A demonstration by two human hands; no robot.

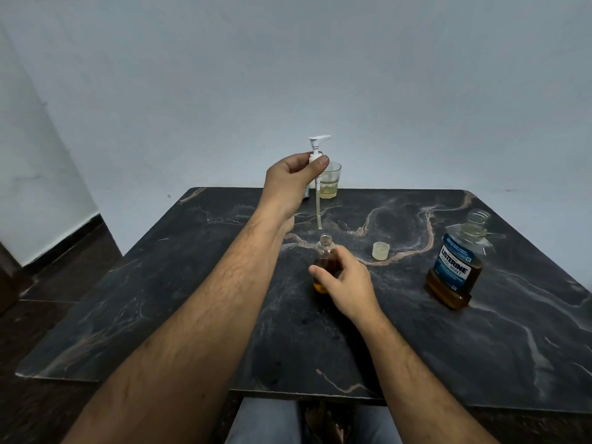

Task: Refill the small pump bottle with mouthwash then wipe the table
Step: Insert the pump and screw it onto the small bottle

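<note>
Now, head view: left hand (296, 179) is gripping the white pump top (317, 145) by its collar, holding it in the air with the tube hanging just above the open neck of the small bottle (324, 256). Right hand (344, 283) is wrapping its fingers around that bottle, which is standing on the dark surface (160, 299) and showing amber liquid inside. Mouthwash bottle (456, 267) is standing uncapped to the right, its cap (380, 250) lying between the two bottles. Glass (330, 181) is sitting at the back. Filling looks done; pump still needs screwing on, wiping not yet done.
</note>
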